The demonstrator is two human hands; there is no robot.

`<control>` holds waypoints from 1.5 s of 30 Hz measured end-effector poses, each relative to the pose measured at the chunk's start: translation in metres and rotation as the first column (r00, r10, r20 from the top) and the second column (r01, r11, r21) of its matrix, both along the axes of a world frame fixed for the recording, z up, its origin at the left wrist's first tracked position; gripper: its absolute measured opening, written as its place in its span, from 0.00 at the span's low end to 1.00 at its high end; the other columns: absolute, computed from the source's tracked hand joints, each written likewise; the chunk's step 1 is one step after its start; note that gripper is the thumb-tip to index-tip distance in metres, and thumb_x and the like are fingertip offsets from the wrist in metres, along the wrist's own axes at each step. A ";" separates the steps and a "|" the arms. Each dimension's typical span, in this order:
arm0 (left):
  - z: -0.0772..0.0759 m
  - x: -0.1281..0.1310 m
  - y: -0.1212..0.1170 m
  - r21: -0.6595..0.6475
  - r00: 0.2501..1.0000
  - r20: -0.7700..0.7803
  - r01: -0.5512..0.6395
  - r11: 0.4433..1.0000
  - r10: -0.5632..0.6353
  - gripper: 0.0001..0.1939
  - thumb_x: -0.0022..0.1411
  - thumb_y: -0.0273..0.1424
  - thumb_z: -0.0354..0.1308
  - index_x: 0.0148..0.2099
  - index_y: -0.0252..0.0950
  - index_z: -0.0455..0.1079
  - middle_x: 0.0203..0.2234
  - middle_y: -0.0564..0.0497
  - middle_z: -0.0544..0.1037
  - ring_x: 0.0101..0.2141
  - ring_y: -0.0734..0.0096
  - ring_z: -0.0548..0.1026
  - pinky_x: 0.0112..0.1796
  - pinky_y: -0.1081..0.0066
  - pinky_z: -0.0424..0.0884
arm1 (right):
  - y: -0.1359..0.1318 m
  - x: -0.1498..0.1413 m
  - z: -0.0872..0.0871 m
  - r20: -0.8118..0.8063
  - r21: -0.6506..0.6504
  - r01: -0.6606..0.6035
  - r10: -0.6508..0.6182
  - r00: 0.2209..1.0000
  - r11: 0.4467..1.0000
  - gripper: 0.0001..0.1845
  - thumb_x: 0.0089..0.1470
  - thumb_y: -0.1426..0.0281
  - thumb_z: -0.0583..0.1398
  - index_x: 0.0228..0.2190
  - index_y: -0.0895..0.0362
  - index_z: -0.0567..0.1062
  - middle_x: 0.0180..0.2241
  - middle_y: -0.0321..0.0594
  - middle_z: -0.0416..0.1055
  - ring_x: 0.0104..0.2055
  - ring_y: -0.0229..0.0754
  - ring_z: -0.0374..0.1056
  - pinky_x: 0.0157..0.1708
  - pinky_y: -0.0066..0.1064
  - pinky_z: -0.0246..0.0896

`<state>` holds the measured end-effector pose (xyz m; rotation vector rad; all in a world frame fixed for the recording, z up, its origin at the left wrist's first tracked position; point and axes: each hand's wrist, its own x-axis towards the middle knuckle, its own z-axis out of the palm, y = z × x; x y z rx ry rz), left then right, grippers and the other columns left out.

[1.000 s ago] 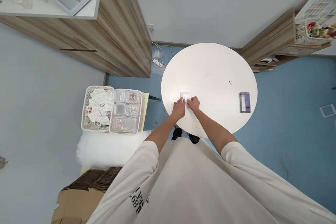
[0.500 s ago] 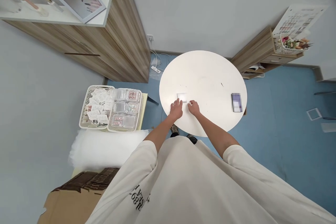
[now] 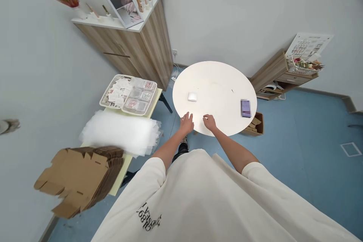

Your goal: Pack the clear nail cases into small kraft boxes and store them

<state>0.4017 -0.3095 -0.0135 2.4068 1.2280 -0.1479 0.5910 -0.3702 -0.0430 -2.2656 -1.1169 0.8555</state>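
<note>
On the round white table (image 3: 215,79) lies a small white square packet (image 3: 192,97), apart from both hands; what is inside it cannot be seen. My left hand (image 3: 187,122) is over the near edge of the table, just below the packet, with its fingers spread and nothing in them. To its right, my right hand (image 3: 209,121) has its fingers curled in toward the thumb. Whether a small thing sits in that pinch is too fine to make out.
A purple box (image 3: 245,108) is at the table's right side, with a cardboard carton (image 3: 256,125) below. On the left side table are white baskets (image 3: 123,110) of cards and clear cases, white sheets (image 3: 121,130) and flattened cardboard boxes (image 3: 76,176). A wooden cabinet (image 3: 155,41) stands behind.
Both hands have drawn back from the white packet toward the near table edge, and the left has let go of it. The view has shifted, showing more of the left side.
</note>
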 end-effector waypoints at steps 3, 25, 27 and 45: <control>0.004 -0.019 -0.041 -0.001 0.999 0.010 -0.044 0.999 0.044 0.31 0.72 0.36 0.45 0.73 0.38 0.46 0.72 0.38 0.47 0.69 0.48 0.51 0.64 0.49 0.53 | -0.027 -0.022 0.007 0.003 0.027 -0.065 0.065 0.998 0.998 0.16 0.62 0.68 0.54 0.46 0.55 0.78 0.51 0.47 0.69 0.47 0.43 0.71 0.53 0.36 0.63; 0.054 -0.319 -0.161 0.152 0.852 0.092 -0.523 0.839 0.515 0.31 0.71 0.35 0.47 0.72 0.38 0.48 0.71 0.39 0.52 0.67 0.52 0.55 0.62 0.55 0.56 | -0.045 -0.342 0.059 -0.005 0.244 -0.629 0.650 0.760 0.738 0.14 0.61 0.70 0.56 0.46 0.55 0.78 0.49 0.45 0.72 0.45 0.41 0.72 0.55 0.36 0.64; 0.055 -0.360 -0.170 0.167 0.831 0.105 -0.557 0.814 0.547 0.30 0.71 0.34 0.46 0.72 0.39 0.49 0.70 0.40 0.55 0.67 0.53 0.57 0.62 0.56 0.57 | -0.049 -0.383 0.059 -0.003 0.245 -0.670 0.691 0.723 0.701 0.14 0.61 0.70 0.56 0.46 0.55 0.78 0.49 0.45 0.72 0.45 0.40 0.72 0.54 0.35 0.64; 0.033 -0.574 -0.165 -0.016 0.637 -0.008 -0.771 0.637 0.771 0.28 0.64 0.48 0.58 0.61 0.40 0.64 0.63 0.40 0.65 0.63 0.50 0.62 0.59 0.57 0.59 | -0.042 -0.547 0.076 0.134 0.165 -0.845 0.838 0.530 0.508 0.16 0.61 0.72 0.55 0.48 0.55 0.77 0.49 0.45 0.70 0.48 0.44 0.69 0.50 0.36 0.65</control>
